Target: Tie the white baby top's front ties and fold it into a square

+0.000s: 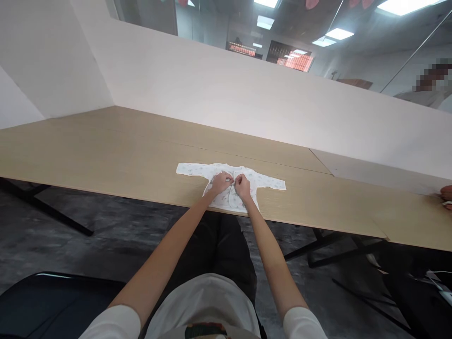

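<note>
A small white baby shirt (pixel 270 181) with a faint print lies flat near the table's front edge, its sleeves spread out to both sides. A front opening runs down its middle. My left hand (pixel 221 182) pinches the cloth just left of that opening. Close beside it, my right hand (pixel 242 186) pinches the opening's right edge. The fingertips of both hands nearly meet at mid-chest. Whatever small fastener may sit between them is too small to make out.
The long wooden table (pixel 106 146) runs along a white wall (pixel 212 94) with glass above. A dark chair (pixel 56 301) stands at lower left. Another person's hand (pixel 447 192) shows at the table's right end. Dark table legs (pixel 318 245) are below.
</note>
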{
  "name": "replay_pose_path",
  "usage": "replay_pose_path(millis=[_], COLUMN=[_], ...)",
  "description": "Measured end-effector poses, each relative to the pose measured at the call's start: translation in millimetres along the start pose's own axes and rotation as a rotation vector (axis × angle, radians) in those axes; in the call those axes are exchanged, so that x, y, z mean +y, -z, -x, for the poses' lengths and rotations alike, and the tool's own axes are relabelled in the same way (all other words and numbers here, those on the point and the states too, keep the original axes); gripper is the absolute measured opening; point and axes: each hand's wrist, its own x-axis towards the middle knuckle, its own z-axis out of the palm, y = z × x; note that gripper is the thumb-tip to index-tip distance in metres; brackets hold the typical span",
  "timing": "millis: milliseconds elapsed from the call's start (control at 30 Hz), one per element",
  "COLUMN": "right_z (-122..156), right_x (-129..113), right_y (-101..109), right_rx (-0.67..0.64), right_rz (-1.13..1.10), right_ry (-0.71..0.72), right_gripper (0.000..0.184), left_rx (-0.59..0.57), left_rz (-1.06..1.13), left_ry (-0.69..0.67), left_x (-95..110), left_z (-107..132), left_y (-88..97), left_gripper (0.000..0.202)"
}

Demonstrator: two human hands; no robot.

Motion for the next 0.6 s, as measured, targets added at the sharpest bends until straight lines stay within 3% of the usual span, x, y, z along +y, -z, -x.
replay_pose_path(millis=[400, 600], right_z=[1.4, -6.8], right_x=[5.2, 8.7], right_y=[-0.2, 2.3], right_rx=[0.002, 0.009], right_rz=[-0.247, -0.417], right_ry=[-0.062, -0.189], right_gripper=[0.020, 0.027], left_rx=[0.041, 0.022], left_rz=[0.149, 0.071], left_ry=[-0.167, -0.114], left_x=[-12.2, -1.8], left_z=[-3.4, -0.1], left_y=[-9.0, -2.8], left_gripper=[0.015, 0.018])
